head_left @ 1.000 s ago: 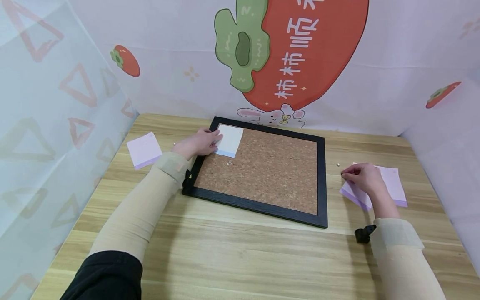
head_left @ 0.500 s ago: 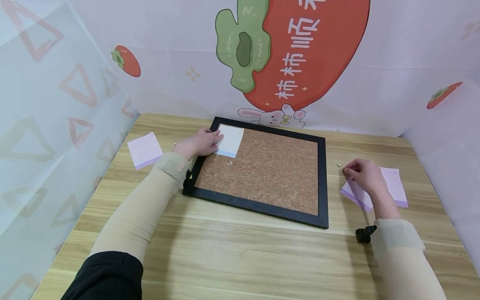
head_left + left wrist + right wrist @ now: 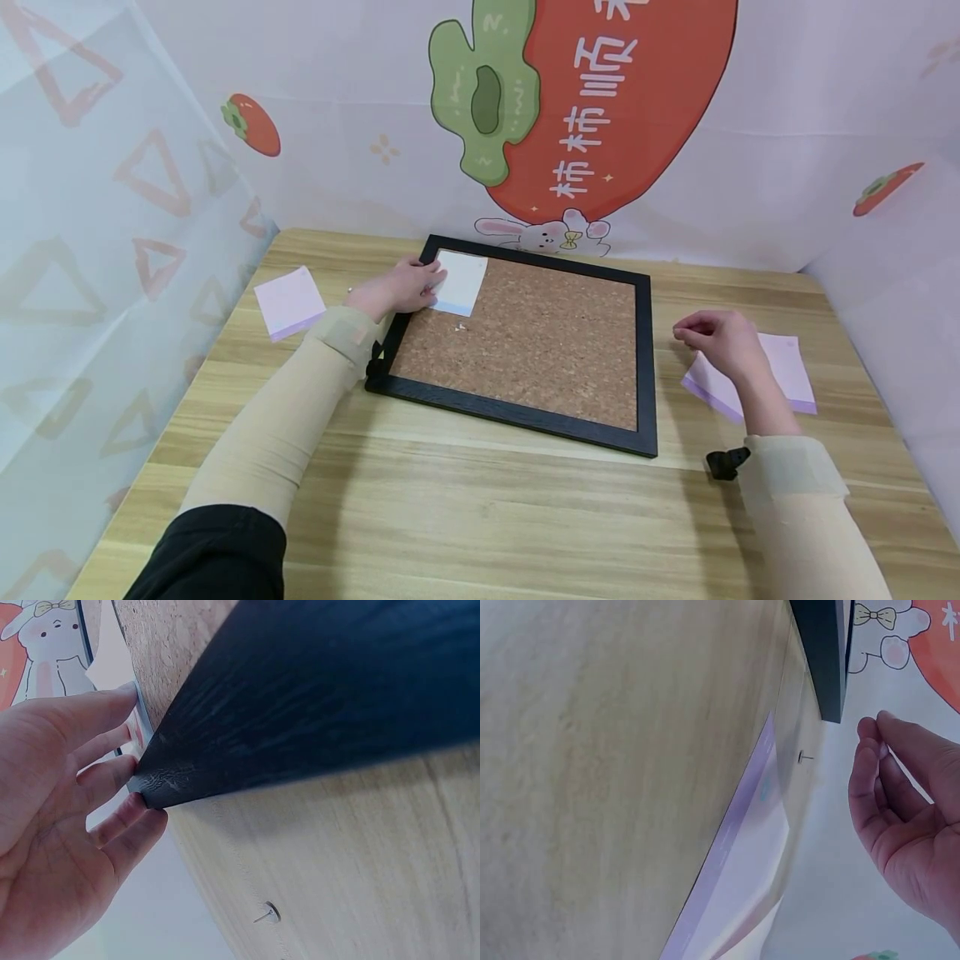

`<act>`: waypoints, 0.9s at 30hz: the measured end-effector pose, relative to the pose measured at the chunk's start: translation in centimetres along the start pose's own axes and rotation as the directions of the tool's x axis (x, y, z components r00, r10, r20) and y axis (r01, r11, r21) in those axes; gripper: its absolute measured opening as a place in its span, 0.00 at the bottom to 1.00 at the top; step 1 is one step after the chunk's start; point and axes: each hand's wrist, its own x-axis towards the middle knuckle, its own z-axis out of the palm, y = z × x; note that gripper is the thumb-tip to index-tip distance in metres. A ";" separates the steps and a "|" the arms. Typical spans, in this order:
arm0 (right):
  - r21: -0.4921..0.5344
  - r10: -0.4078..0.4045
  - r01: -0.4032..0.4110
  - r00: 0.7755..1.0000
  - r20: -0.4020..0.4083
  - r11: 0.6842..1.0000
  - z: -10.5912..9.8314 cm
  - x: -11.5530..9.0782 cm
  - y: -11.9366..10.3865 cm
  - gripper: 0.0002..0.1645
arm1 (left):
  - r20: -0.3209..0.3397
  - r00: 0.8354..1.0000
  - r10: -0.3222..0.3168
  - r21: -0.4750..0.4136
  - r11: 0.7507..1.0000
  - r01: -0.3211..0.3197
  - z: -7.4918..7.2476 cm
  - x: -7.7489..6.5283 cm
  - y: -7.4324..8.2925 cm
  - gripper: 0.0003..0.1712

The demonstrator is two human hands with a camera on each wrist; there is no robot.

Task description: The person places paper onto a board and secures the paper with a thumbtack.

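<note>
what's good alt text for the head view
The left hand touches a white note at the far left corner of a cork board; the right hand, fingertips together, is over lilac notes to its right. Another note lies left on the table.

Frame (image 3: 510, 412), against the fingers of the left hand (image 3: 396, 287): black, apparently painted wood, finely grained, low sheen.
Panel (image 3: 540, 342), beside the left hand: cork, speckled, rough, matt.
Blue-edged note (image 3: 461, 283), at the left fingertips: paper, smooth, matt.
Tack (image 3: 271, 912), near the left hand: metal, somewhat glossy.
Purple-edged notes (image 3: 787, 367), beneath the right hand (image 3: 723, 337): matt paper.
Tabletop (image 3: 480, 517), below both hands: wood-grained, smooth, faint sheen.
Backdrop (image 3: 337, 183), beyond both: apparently cloth, printed, lightly creased.
</note>
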 end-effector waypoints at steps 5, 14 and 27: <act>0.004 0.011 -0.011 1.000 0.010 1.000 0.1 0.1 -0.4 0.19 | 0.003 1.000 0.004 0.001 1.000 -0.004 -0.1 -0.1 0.1 0.33; 0.008 -0.056 0.056 0.998 0.007 0.998 0.2 0.1 -1.0 0.13 | 0.001 1.000 -0.009 -0.015 1.000 0.009 0.0 -0.2 0.1 0.33; 0.029 -0.062 0.063 0.998 -0.012 0.998 0.2 0.1 -2.0 0.12 | -0.009 1.000 -0.005 -0.015 1.000 0.004 0.1 -0.1 0.0 0.33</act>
